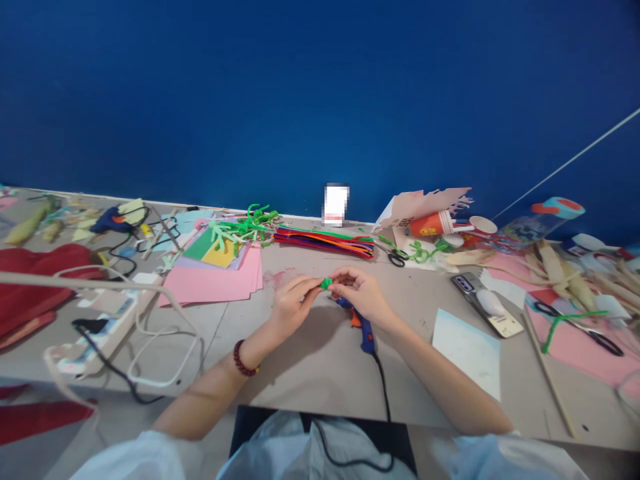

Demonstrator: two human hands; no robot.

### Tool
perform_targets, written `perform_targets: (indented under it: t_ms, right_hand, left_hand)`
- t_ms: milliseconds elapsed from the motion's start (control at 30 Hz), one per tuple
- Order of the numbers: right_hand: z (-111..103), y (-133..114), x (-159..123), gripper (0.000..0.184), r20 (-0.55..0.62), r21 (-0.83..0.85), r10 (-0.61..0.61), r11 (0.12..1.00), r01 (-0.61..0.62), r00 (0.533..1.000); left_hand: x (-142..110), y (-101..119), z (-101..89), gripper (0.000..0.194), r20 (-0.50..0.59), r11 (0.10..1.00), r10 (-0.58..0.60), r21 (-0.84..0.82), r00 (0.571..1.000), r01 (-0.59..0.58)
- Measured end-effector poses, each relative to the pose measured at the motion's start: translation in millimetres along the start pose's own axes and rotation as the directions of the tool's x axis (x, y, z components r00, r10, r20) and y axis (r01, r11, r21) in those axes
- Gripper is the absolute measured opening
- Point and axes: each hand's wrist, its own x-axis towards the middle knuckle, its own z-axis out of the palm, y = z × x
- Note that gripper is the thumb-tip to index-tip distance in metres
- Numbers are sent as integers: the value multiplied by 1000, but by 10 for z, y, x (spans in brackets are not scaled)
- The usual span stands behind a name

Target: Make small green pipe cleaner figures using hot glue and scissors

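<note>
Left hand and right hand nearly closed, fingertips pinching a small green pipe-cleaner piece above the surface; blue glue gun just below. Shaped green pipe-cleaner branches lie on stacked paper; multicoloured pipe cleaners sit bundled, unshaped.

Hands — pinching green pipe-cleaner, glue gun below

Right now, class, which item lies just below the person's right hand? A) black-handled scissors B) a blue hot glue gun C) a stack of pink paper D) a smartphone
B: the blue hot glue gun sits directly beneath the right hand, its orange trigger area showing.
</note>
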Motion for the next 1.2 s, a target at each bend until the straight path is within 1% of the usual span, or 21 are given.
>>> perform_targets:
  t_ms: [67,167,300,367,500,533,600,733,833,900,967,1133,1200]
  right_hand:
    - [17,-25,-8,26,-18,26,12,1000,-11,1000]
    - [13,-51,-13,24,-2,28,16,999,-16,1000]
    - [-23,-46,-9,23,28,11,-14,1000,14,1000]
    - [-39,-37,-5,22,40,-5,-25,1000,26,999]
    - [-60,-32,0,21,57,-41,-26,999,29,998]
    - [-64,-35,0,21,56,-63,-42,997,45,998]
    - [-71,-46,0,18,46,-132,-118,984,124,992]
    - [-79,-73,-5,13,76,-295,-327,895,335,942]
    - [-85,-80,-7,15,108,-361,-390,842,401,915]
    - [-91,-76,-4,16,117,-371,-395,834,409,911]
    - [-94,-75,-1,16,118,-356,-386,844,401,915]
    - [-54,-110,-36,16,148,-252,-328,900,356,933]
    - [-24,-122,-64,22,168,-214,-286,924,318,943]
  left_hand:
    - [17,47,-12,18,-6,997,-42,-65,999,41]
    - [39,89,-24,15,-1,983,-97,-154,995,96]
    - [53,69,-6,13,47,935,-217,-277,975,222]
    - [60,42,14,14,89,888,-284,-351,955,297]
    - [90,19,39,17,165,767,-398,-479,902,426]
    - [98,19,40,19,184,735,-422,-504,888,454]
    - [109,22,40,24,232,671,-458,-543,858,504]
    - [106,18,33,31,331,570,-478,-588,814,574]
    - [101,13,30,35,386,499,-486,-614,784,612]
    - [101,14,27,36,428,441,-489,-630,760,639]
    - [102,14,24,35,469,387,-481,-644,740,660]
    - [77,-11,27,33,542,276,-436,-679,718,680]
    - [59,-29,36,33,557,258,-432,-678,709,689]
